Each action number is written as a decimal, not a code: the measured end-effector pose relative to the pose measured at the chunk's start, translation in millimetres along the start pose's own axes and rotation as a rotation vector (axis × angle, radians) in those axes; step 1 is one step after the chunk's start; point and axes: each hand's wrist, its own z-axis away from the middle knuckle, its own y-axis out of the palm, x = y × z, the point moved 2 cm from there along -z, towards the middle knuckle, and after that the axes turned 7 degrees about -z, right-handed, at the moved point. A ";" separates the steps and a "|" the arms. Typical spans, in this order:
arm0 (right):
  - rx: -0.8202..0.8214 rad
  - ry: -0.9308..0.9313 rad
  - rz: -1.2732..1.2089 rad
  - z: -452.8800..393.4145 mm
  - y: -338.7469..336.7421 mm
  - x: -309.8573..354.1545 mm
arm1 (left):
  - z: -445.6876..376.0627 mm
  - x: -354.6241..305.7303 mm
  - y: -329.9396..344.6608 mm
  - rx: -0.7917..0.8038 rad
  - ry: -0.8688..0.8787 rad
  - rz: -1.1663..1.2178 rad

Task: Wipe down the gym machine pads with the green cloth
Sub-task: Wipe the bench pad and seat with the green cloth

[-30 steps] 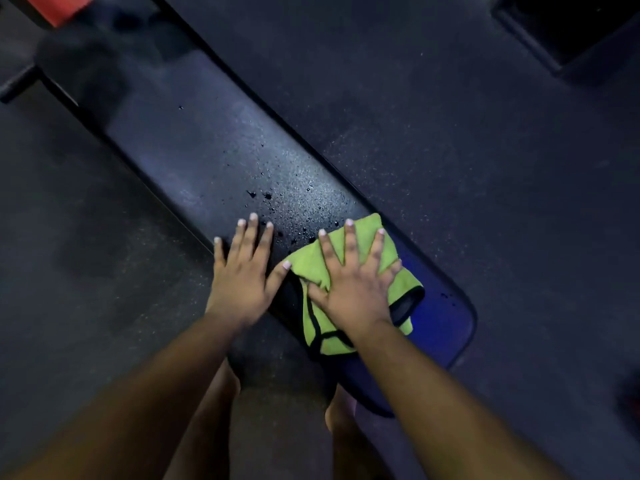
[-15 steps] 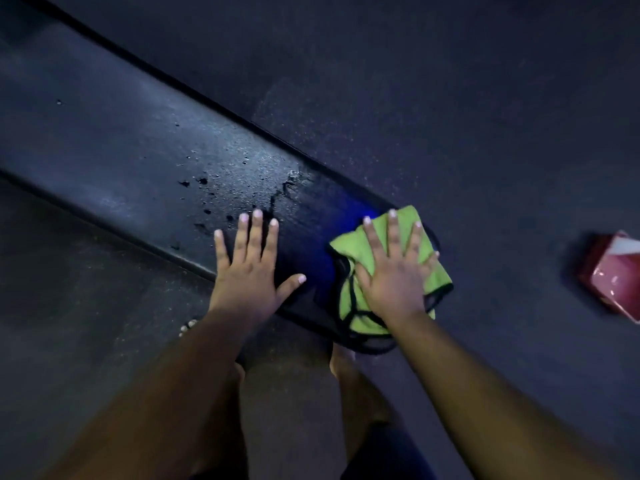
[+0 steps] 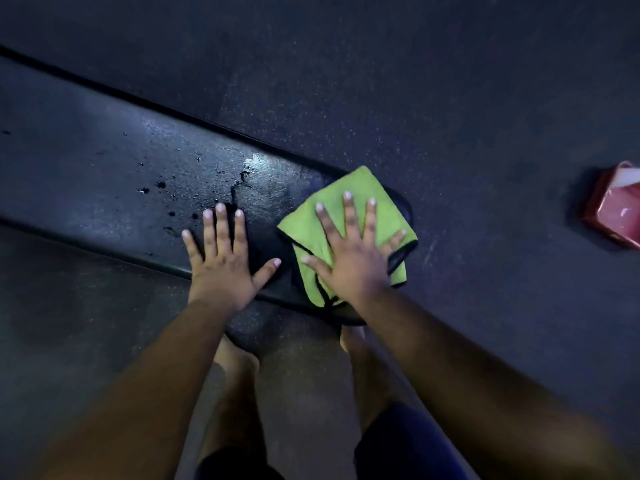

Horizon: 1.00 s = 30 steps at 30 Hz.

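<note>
- The green cloth (image 3: 349, 233), folded, lies on the near end of the long black pad (image 3: 104, 174), pressed flat under the right hand (image 3: 353, 258) with its fingers spread straight.
- The left hand (image 3: 221, 268) rests flat and open on the pad just beside it, holding nothing.
- A smeared wet patch (image 3: 263, 188) next to the cloth suggests that end is wiped.
- Droplets (image 3: 159, 188) farther along look untouched, so most of the pad seems left.

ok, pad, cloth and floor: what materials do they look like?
Pad: likely vinyl or faux leather, smooth with slight sheen; droplets bead on it. Cloth: probably microfiber, matte green nap with a dark stitched edge. Floor: looks like speckled rubber, matte.
</note>
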 end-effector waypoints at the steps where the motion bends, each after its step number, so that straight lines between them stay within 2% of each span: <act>1: 0.022 0.002 0.002 -16.2 -5.4 8.6 | -0.5 0.1 1.2 0.005 -0.007 -0.008; 4: 0.021 -0.025 0.012 -27.2 -11.3 17.9 | -0.6 -0.4 -0.9 0.056 -0.017 -0.010; 9: 0.033 -0.094 0.057 44.5 8.2 -26.1 | -1.1 -1.0 -7.7 0.113 -0.007 0.020; 12: 0.046 -0.101 0.082 36.5 5.1 -45.4 | -0.6 -0.8 -6.8 0.124 -0.005 0.028; 18: -0.101 0.124 -0.114 -33.3 -18.7 -32.9 | -2.4 -0.6 -1.1 0.066 -0.008 0.029; 21: -0.078 0.096 -0.056 12.2 -1.3 -33.2 | -1.0 -0.3 -2.4 0.064 0.004 0.037; 24: 0.064 -0.011 0.007 74.6 22.9 -40.7 | -0.9 0.8 -3.4 0.064 -0.003 0.036; 26: 0.085 -0.047 0.017 62.7 19.9 -52.1 | -0.6 0.3 -3.0 0.057 0.003 0.042; 30: -0.057 -0.005 0.037 -13.7 -6.8 -27.2 | -2.0 0.4 4.5 -0.020 0.007 0.041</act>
